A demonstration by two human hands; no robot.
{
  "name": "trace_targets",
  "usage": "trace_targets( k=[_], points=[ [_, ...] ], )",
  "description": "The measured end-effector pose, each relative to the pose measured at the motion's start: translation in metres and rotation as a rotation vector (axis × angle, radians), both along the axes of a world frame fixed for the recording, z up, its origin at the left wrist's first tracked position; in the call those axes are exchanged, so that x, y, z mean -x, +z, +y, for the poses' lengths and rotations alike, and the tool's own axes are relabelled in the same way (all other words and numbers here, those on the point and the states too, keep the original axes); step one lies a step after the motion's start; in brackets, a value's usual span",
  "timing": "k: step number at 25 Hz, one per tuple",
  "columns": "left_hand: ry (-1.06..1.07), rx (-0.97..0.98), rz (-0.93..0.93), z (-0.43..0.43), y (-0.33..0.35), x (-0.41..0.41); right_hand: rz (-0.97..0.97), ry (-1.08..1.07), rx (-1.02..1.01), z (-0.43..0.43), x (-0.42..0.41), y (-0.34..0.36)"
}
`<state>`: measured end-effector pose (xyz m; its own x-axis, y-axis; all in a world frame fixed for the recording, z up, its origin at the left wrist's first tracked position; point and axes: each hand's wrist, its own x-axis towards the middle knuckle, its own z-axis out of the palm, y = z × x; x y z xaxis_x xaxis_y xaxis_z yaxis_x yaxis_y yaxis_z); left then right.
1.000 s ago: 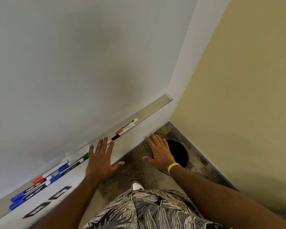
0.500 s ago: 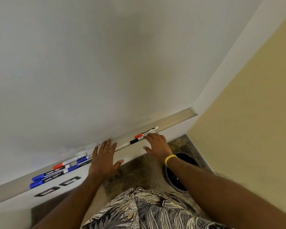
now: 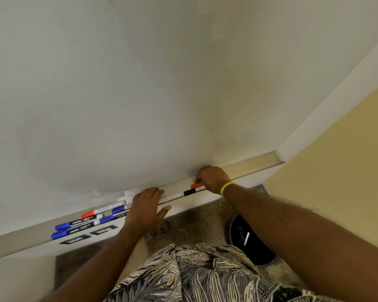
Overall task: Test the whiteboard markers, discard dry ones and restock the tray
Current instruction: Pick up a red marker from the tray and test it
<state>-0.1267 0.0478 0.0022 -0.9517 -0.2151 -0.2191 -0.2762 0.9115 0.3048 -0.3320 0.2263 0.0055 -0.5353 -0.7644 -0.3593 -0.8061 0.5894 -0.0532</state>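
Right hand, yellow band on the wrist, sits in the tray right of frame centre, fingers curled down over the red-capped marker; whether they have actually closed on it cannot be told, since the fingertips are hidden. Left hand lies open and flat, palm down, fingers spread over the front edge of the tray at lower centre, holding nothing. Just below the red-capped marker lies a black-capped marker with a white barrel, touching or nearly touching it. Tray runs as a long pale ledge under the whiteboard, from lower left up to the right. At lower left of the frame a cluster of markers rests in the tray: two blue markers with dark barrels, side by side, each printed "camlin" in white; another red-capped marker with white barrel behind them; further blue caps beside the left hand. Small print on the white barrels is unreadable. Black bin stands on the floor at lower right, partly behind the right forearm.
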Motion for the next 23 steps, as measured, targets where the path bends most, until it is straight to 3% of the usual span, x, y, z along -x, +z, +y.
trace_targets(
  k=[10,17,23],
  points=[
    [0.014,-0.010,0.056,0.002,0.003,0.010,0.034,0.098,0.053,0.009,0.009,-0.010],
    [-0.006,-0.117,0.081,0.012,0.015,0.029,0.084,0.170,0.155,0.009,0.001,0.002],
    [-0.063,-0.151,0.038,0.021,0.024,0.036,-0.064,0.243,0.347,-0.009,-0.036,0.022]
  ],
)
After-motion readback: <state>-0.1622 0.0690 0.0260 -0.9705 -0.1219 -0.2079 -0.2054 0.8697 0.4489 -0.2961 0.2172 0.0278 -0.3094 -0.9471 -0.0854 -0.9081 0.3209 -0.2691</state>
